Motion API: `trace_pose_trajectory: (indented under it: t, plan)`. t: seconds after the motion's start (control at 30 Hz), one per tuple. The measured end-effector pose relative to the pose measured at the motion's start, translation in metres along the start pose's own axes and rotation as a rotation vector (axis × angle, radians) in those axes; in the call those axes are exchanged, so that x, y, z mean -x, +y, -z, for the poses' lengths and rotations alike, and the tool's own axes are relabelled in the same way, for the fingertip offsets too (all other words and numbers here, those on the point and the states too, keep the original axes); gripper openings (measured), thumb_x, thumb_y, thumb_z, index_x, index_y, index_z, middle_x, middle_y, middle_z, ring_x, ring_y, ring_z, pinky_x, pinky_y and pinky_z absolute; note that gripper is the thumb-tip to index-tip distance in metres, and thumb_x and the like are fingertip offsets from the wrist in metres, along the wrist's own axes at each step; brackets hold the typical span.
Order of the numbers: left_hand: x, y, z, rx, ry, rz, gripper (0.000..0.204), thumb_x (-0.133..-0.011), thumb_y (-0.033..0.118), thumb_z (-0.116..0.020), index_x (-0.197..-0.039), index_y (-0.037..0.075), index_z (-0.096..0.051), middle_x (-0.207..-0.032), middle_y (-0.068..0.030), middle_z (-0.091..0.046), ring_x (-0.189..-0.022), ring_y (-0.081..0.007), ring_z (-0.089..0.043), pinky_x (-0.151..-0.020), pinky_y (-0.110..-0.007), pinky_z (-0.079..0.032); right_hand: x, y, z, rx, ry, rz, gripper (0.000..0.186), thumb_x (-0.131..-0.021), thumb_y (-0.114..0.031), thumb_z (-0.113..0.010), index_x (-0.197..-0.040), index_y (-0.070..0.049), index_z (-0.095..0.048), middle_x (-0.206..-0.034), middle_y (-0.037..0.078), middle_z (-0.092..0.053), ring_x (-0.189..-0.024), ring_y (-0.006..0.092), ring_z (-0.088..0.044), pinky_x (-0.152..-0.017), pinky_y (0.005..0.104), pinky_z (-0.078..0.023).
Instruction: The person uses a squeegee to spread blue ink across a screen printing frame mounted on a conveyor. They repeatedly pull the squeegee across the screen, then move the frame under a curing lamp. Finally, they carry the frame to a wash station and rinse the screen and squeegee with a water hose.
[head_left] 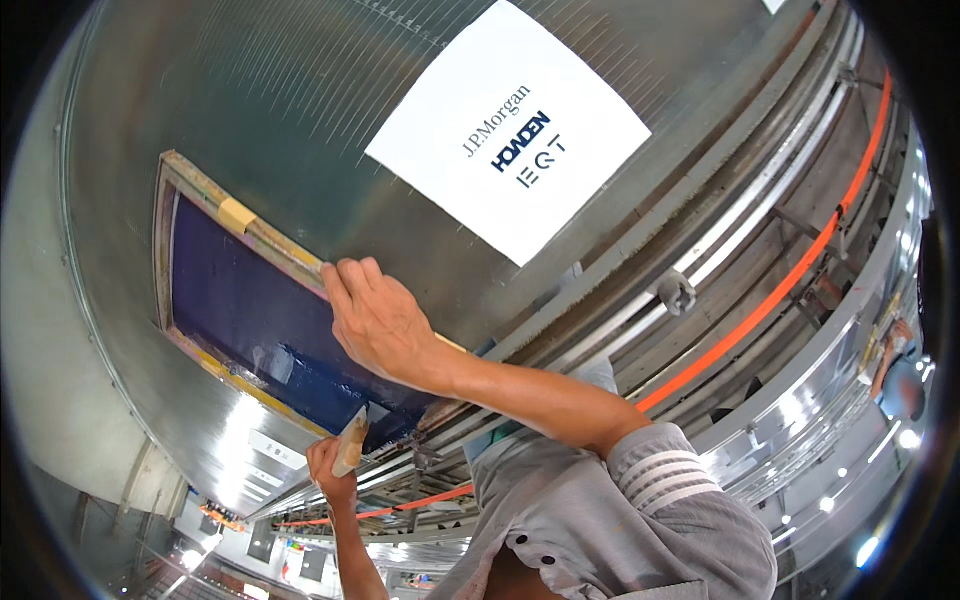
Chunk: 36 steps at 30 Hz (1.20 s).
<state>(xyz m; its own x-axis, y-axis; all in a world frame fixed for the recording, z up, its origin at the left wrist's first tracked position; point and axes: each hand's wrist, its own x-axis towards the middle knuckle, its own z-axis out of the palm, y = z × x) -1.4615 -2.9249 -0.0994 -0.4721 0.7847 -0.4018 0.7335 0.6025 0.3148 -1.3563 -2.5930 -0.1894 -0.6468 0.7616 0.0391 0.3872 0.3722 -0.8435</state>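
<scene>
Left hand [330, 468] wraps one tan-handled scraper [351, 443] at seven o'clock; right hand [378, 317], its grip unclear, curls over one blue-filled frame [275, 242] at nine o'clock. One white sheet [510, 125] lies at twelve o'clock.

Here, beyond your right fingers [345, 279], a white sheet [480, 190] flashes three dark printed lines; near your left fingers [320, 462], a pale label [277, 451] stays too small to read.
</scene>
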Motion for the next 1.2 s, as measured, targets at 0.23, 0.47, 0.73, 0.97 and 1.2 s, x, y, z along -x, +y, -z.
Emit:
trace_pose_trajectory:
  t: [0.23, 0.47, 0.73, 0.97, 1.2]
  plan:
    - [-0.01, 0.012, 0.005, 0.029, -0.069, 0.068, 0.03, -0.072, -0.002, -0.074, -0.102, -0.001, -0.071, -0.095, -0.0138, -0.065, -0.096, -0.0354, -0.059, -0.089, -0.045, -0.046, -0.002, 0.009, 0.004, -0.058, -0.004, -0.017, 0.048, -0.076, -0.008, -0.064, -0.12, 0.01, -0.057, -0.095, 0.01, -0.051, -0.087, 0.0206, -0.052, -0.065, 0.0271, -0.044]
    - [-0.012, 0.01, 0.007, -0.002, -0.115, 0.089, 0.03, -0.074, 0.006, -0.075, -0.103, 0.0, -0.072, -0.097, -0.0139, -0.066, -0.098, -0.0356, -0.058, -0.088, -0.045, -0.046, -0.002, 0.01, 0.006, -0.145, -0.095, -0.072, 0.047, -0.073, -0.007, -0.071, -0.117, 0.005, -0.057, -0.1, 0.011, -0.053, -0.088, 0.0227, -0.053, -0.068, 0.0289, -0.047]
    - [-0.016, 0.013, 0.008, 0.009, -0.116, 0.089, 0.026, -0.074, -0.002, -0.072, -0.1, 0.0, -0.07, -0.096, -0.0149, -0.067, -0.096, -0.0358, -0.059, -0.089, -0.044, -0.047, -0.002, 0.011, 0.005, -0.158, -0.094, -0.083, 0.046, -0.073, -0.006, -0.07, -0.116, 0.003, -0.058, -0.1, 0.01, -0.053, -0.089, 0.0227, -0.053, -0.07, 0.029, -0.046]
    - [-0.012, 0.011, 0.005, 0.041, -0.107, 0.105, 0.027, -0.072, -0.003, -0.071, -0.1, -0.001, -0.07, -0.098, -0.0161, -0.067, -0.095, -0.0358, -0.061, -0.087, -0.044, -0.048, -0.001, 0.01, 0.005, -0.129, -0.118, -0.089, 0.045, -0.075, -0.009, -0.071, -0.116, 0.002, -0.058, -0.103, 0.01, -0.053, -0.092, 0.022, -0.053, -0.073, 0.0286, -0.047]
    - [-0.009, 0.006, 0.004, 0.052, -0.088, 0.096, 0.033, -0.076, 0.013, -0.08, -0.103, -0.002, -0.071, -0.099, -0.0158, -0.068, -0.09, -0.0341, -0.063, -0.082, -0.042, -0.05, -0.001, 0.011, 0.004, -0.12, -0.106, -0.081, 0.045, -0.075, -0.011, -0.072, -0.116, 0.001, -0.057, -0.104, 0.009, -0.052, -0.092, 0.0218, -0.052, -0.075, 0.0282, -0.047]
